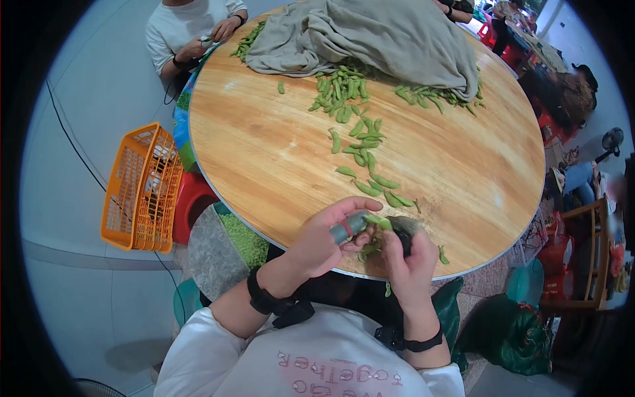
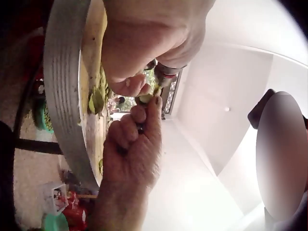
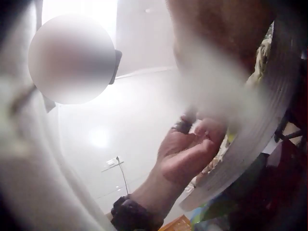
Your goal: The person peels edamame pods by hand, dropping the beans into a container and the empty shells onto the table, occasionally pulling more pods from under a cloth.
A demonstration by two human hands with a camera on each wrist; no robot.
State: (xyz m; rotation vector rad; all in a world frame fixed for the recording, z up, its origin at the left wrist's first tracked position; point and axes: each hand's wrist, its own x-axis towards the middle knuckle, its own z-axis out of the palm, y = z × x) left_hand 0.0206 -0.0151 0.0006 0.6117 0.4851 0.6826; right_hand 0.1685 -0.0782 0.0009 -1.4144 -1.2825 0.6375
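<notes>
Over the near edge of the round wooden table, my left hand (image 1: pixel 319 239) pinches a green edamame pod (image 1: pixel 378 221) at one end. A grey-green sleeve with a red band (image 1: pixel 346 229) covers one of its fingers. From the other side my right hand (image 1: pixel 411 264) pinches the same pod between thumb and fingers, and a dark cover (image 1: pixel 405 228) wraps a finger there. In the left wrist view, the fingertips of my right hand (image 2: pixel 134 149) meet the left fingers at the pod. A pale blur hides much of the work in the right wrist view.
Loose pods (image 1: pixel 367 139) trail toward a heap under a grey cloth (image 1: pixel 370 40) on the table (image 1: pixel 264 145). A container of shelled beans (image 1: pixel 245 241) sits below the left edge. An orange crate (image 1: pixel 135 192) stands farther left. Another person (image 1: pixel 192 33) sits across.
</notes>
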